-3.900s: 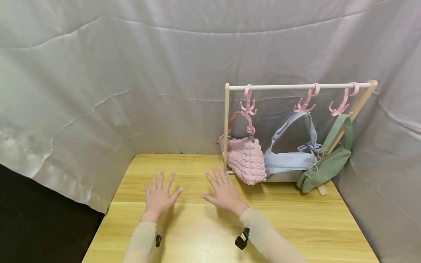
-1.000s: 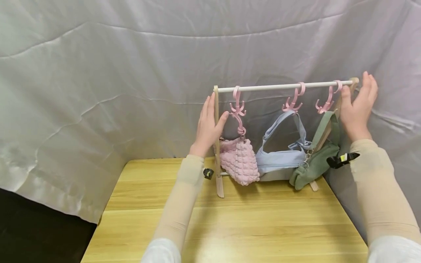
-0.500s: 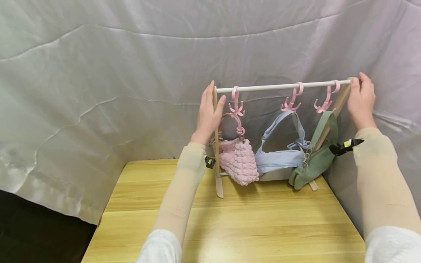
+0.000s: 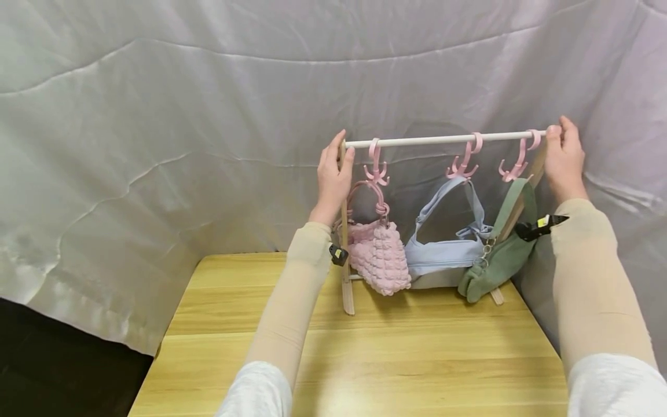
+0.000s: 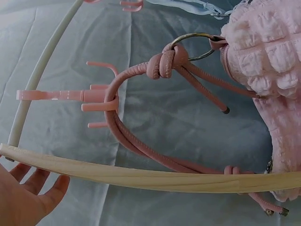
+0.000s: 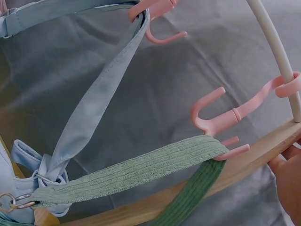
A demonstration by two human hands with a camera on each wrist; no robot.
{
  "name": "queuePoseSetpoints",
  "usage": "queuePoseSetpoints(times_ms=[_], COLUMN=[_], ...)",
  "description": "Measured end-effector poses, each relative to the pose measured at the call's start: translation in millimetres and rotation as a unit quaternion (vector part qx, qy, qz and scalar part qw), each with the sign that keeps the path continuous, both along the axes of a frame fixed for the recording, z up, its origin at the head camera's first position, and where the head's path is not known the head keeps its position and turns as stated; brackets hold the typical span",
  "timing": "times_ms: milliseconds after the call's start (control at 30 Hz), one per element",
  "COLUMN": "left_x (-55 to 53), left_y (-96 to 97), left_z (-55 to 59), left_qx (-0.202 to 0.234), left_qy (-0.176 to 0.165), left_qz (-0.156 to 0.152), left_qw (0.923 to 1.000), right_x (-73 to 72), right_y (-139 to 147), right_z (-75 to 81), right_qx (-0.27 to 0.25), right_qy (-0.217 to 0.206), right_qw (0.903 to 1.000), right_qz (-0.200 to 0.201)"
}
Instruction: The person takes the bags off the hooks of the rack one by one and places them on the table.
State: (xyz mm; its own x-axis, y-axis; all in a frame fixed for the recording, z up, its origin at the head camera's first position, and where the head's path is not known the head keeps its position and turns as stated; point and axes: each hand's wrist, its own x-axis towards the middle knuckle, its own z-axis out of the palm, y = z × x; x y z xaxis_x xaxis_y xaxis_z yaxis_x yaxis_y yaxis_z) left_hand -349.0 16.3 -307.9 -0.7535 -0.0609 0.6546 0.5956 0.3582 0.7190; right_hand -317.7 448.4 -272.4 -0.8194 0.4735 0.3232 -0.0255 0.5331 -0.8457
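A small rack with a white bar and wooden side posts stands at the back right of the table. My left hand grips the top of its left post, fingers behind the wood in the left wrist view. At the other end my right hand holds the top of the right post. From pink hooks on the bar hang a puffy pink handbag, a light blue shoulder bag and a green corduroy bag. The right forearm's wrist camera partly covers the green bag.
The wooden table extends in front of the rack and to its left. Grey curtain hangs close behind the rack and along both sides. A dark area lies beyond the table's left edge.
Both hands have gone from lying spread on the table up to the rack's ends and closed on its posts. Since half a second ago, the bar's right end has shifted slightly left.
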Motion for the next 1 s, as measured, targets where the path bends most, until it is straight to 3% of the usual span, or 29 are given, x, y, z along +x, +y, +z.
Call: queuePoseSetpoints(times_ms=[233, 467, 733, 1000], left_x=[-1.9, -5.3, -5.8, -5.5], left_y=[-2.5, -5.5, -4.1, -6.0], left_z=[-2.5, -5.7, -8.3, -7.6], left_qx=[0.001, -0.011, -0.028, -0.023], left_qy=[0.004, 0.029, 0.049, 0.047], left_qz=[0.004, 0.012, 0.029, 0.029], left_qw=[1.0, 0.9994, 0.998, 0.9982], right_x=[-2.4, -3.4, -3.3, -5.0], right_y=[-2.1, -6.2, -4.4, -4.7], right_z=[-2.5, -4.6, -8.7, -5.5], right_qx=[-0.011, -0.035, -0.035, -0.014], right_qy=[0.002, 0.007, 0.024, 0.021], right_qw=[0.9996, 0.9986, 0.9976, 0.9981], right_qz=[-0.027, -0.038, -0.055, -0.056])
